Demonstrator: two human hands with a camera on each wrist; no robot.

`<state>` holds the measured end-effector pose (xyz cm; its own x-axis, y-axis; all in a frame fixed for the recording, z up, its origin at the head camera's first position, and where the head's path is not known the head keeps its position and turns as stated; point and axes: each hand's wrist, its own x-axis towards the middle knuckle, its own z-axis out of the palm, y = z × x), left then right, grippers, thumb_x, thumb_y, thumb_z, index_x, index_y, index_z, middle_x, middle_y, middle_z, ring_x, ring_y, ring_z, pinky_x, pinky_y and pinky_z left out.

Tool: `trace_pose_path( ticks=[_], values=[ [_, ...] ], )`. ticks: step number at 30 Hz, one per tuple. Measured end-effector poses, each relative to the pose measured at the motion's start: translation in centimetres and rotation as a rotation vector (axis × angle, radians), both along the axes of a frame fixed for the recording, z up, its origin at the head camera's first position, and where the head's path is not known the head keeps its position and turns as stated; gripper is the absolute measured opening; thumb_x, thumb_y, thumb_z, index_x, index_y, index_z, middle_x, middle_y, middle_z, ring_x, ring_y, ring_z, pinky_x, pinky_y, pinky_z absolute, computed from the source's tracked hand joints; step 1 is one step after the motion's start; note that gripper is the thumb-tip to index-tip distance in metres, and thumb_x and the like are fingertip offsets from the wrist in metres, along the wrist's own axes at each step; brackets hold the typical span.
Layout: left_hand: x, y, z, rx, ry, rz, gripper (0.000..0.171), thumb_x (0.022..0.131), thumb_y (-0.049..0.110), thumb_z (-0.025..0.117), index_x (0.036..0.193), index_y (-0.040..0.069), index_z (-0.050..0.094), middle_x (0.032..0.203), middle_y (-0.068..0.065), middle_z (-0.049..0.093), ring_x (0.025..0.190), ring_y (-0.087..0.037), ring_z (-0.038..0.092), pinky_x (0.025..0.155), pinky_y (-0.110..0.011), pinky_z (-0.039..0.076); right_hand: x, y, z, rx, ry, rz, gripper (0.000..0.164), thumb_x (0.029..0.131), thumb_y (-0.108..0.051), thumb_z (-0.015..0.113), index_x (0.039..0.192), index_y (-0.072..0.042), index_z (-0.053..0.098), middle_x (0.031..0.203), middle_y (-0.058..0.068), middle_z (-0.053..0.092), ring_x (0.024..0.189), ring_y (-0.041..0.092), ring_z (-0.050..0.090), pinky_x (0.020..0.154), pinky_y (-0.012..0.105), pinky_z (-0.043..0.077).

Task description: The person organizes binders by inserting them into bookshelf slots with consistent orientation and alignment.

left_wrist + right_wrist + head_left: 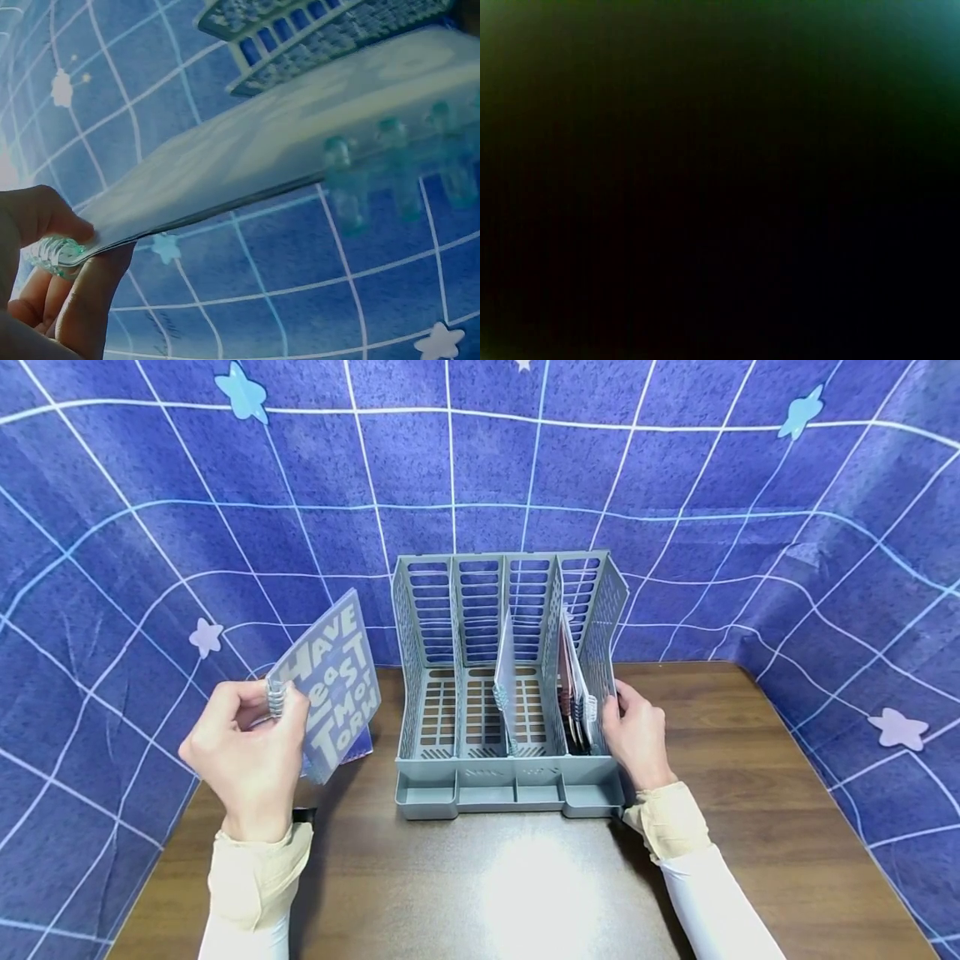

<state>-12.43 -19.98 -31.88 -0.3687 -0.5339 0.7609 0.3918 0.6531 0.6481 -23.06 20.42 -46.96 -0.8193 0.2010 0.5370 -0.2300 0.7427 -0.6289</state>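
Observation:
My left hand point(251, 739) pinches a ring-bound notebook point(341, 685) at a coil on its near top corner, the grey lettered cover turned toward the head camera. In the left wrist view, thumb and fingers point(97, 285) close on that clear greenish coil, and a second coil point(394, 169) shows further along the same edge. A grey desk file organizer point(510, 770) stands mid-table, well to the right of this notebook. My right hand point(636, 735) grips the front edge of its right side wall. The right wrist view is almost black.
A pale notebook point(507, 681) stands upright near the organizer's middle divider. Several ring-bound notebooks point(576, 693) lean in its rightmost slot. Behind the held notebook, part of a purple-blue booklet point(358, 748) lies on the wooden table point(420, 893). A blue patterned curtain point(495, 468) surrounds the table.

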Motion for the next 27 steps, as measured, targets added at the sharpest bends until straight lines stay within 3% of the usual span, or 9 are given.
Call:
trace_pose_path(
  ticks=[7,14,24,27],
  values=[
    [0.9,1.4,1.0,0.064,0.104,-0.052,0.011,0.071,-0.002,0.074,0.07,-0.007,0.065,0.065,-0.011,0.064,0.052,-0.006,0.059,0.052,-0.01,0.045,0.0,0.0,0.0,-0.002,-0.002,-0.005,0.029,0.092,-0.017,0.058,0.117,-0.01,0.072,0.093,0.007,0.075,0.078,0.038,0.069,0.069,0.056,0.05],
    [1.7,2.9,1.7,0.148,0.137,-0.083,0.019,0.069,-0.002,0.077,0.072,-0.012,0.062,0.067,-0.007,0.061,0.053,-0.009,0.057,0.051,-0.011,0.046,0.1,0.1,-0.1,-0.007,-0.007,-0.008,0.03,0.092,-0.017,0.058,0.117,-0.009,0.072,0.091,0.007,0.075,0.077,0.036,0.069,0.069,0.055,0.051],
    [2.0,6.3,3.2,0.288,0.251,-0.25,0.024,0.067,-0.007,0.078,0.076,-0.018,0.059,0.07,-0.015,0.063,0.055,-0.016,0.063,0.047,-0.017,0.049,0.1,0.0,0.0,-0.01,-0.021,-0.011,0.029,0.092,-0.017,0.058,0.117,-0.01,0.072,0.091,0.006,0.076,0.078,0.036,0.069,0.069,0.055,0.05],
    [2.1,7.0,3.4,0.303,0.28,-0.272,0.024,0.067,-0.007,0.078,0.076,-0.018,0.059,0.068,-0.016,0.062,0.054,-0.016,0.063,0.047,-0.018,0.049,0.0,-0.1,0.0,-0.007,-0.02,-0.013,0.029,0.092,-0.016,0.058,0.117,-0.01,0.072,0.091,0.006,0.076,0.079,0.036,0.07,0.07,0.055,0.051]
  ],
)
